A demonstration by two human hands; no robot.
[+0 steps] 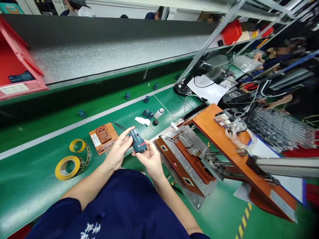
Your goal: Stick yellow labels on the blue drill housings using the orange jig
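Note:
Both hands hold a dark blue plastic housing (138,142) with a red stripe, in front of my body. My left hand (120,147) grips its left side and upper end with thumb and fingers. My right hand (151,158) is closed around its lower right side. Left of the hands lies an orange-brown fixture block (102,136) with a recess and a white label. Tweezers (119,125) rest just behind my left fingers. Farther left are a yellow roll of stickers (67,167) and its curled loose end (77,146).
To the right stands a press jig (184,162) with an orange frame. Behind my hands are a white cloth (142,121), a small bottle (159,113) and several dark blue parts (146,113). More parts sit on the green belt (109,108). A fan (203,68) stands at the back right.

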